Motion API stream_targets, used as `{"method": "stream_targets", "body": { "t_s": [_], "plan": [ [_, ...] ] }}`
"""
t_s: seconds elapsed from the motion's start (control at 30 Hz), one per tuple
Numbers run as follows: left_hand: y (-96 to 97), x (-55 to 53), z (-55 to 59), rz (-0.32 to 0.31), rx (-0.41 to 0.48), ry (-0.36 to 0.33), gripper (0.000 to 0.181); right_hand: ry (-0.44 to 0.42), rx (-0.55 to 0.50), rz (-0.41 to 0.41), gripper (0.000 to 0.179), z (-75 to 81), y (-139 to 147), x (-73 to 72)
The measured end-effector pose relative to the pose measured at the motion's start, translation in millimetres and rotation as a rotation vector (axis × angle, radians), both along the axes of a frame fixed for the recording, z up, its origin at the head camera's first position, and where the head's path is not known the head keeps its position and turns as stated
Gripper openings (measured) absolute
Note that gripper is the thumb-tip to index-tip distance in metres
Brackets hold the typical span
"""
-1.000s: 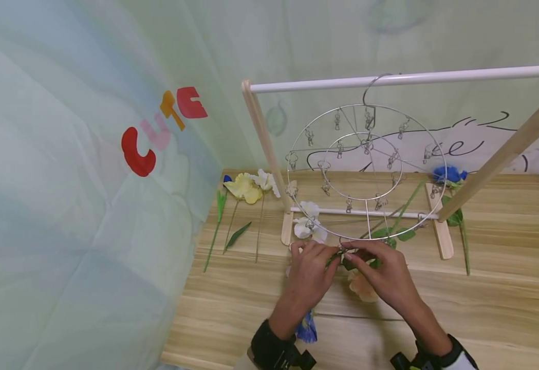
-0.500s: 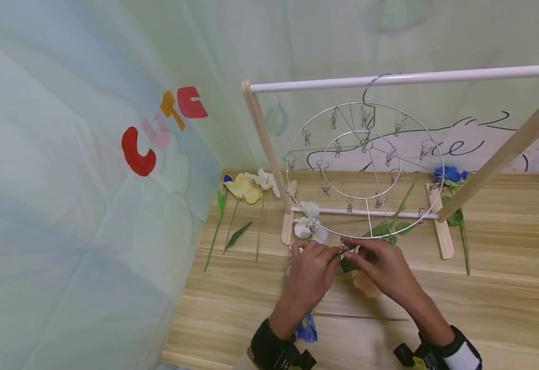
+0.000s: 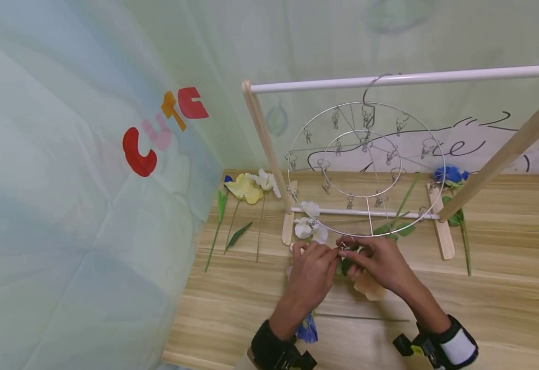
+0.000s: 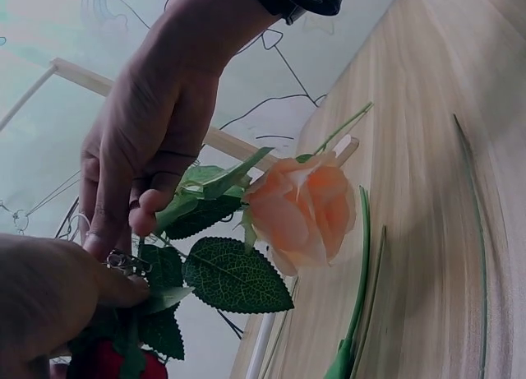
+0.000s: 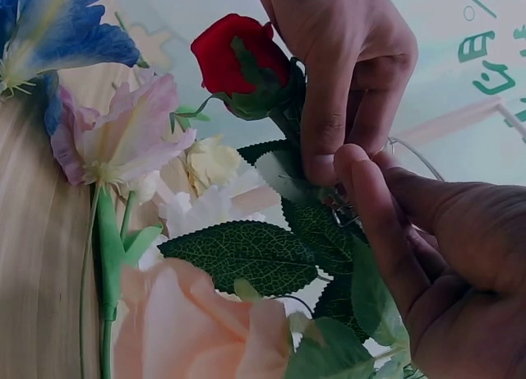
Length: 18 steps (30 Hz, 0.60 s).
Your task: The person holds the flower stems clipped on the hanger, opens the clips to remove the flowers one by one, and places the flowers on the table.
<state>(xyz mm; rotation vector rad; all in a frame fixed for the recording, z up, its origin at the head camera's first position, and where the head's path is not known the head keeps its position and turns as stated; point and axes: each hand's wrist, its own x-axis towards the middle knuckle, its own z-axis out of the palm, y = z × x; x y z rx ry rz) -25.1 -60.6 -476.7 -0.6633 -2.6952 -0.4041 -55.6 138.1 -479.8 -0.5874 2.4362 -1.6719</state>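
A round wire hanger (image 3: 369, 236) with metal clips hangs from the white bar. Just below its lower rim, my two hands meet at a small metal clip (image 5: 343, 213). My left hand (image 3: 308, 272) pinches the leafy stem of a red rose (image 5: 238, 67) beside that clip. The thumb and fingers of my right hand (image 3: 385, 262) pinch the clip from the other side. Fingers partly cover the clip, so I cannot tell whether its jaws are on the stem. Under the hands lies a peach rose (image 4: 308, 210).
The wood-and-white rack (image 3: 343, 82) stands across the table (image 3: 505, 308). Around its left foot are yellow (image 3: 246, 189) and white flowers (image 3: 308, 226). A blue rose (image 3: 451, 174) lies by the right foot. Near me is a blue flower (image 3: 307, 329) with a long stem.
My right hand's fingers have shifted their grip at the clip, and its forearm has turned slightly. The wire hanger has swayed a little. My left hand keeps nearly the same place.
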Motion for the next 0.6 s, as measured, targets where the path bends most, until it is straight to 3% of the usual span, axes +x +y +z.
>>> {"method": "stream_targets", "body": {
  "t_s": [0.23, 0.6],
  "plan": [
    [-0.7, 0.2, -0.3, -0.004, -0.001, 0.014, 0.013, -0.083, -0.114, 0.008, 0.031, -2.2, 1.3, -0.7],
    [-2.0, 0.2, -3.4, -0.012, 0.03, 0.036, 0.013, -0.139, -0.17, -0.029, 0.02, -5.5, -2.3, 0.5]
  ]
}}
